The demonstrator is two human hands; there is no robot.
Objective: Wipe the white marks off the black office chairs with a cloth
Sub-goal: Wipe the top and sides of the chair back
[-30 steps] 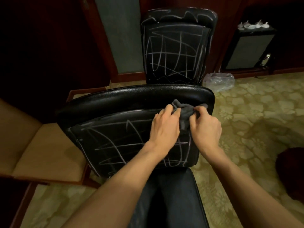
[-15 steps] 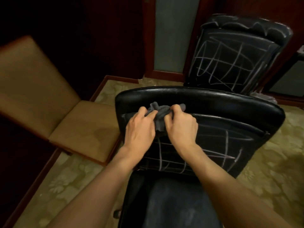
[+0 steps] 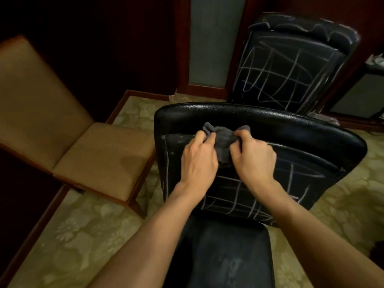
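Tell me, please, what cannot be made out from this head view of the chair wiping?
- Near chair's backrest: marks beneath the left hand, right hand and grey cloth are covered.
- Far chair: its seat is hidden behind the near backrest.
- Items on the right-edge cabinet: cut off, blurred.

Pale green floral carpet (image 3: pixel 87 235) underfoot, edged by a dark wooden border (image 3: pixel 31 231) at left. Standing on it: near black office chair (image 3: pixel 311 142), second black office chair (image 3: pixel 291 65) behind, both scribbled with white marks, and a tan upholstered chair (image 3: pixel 99 154) just left.
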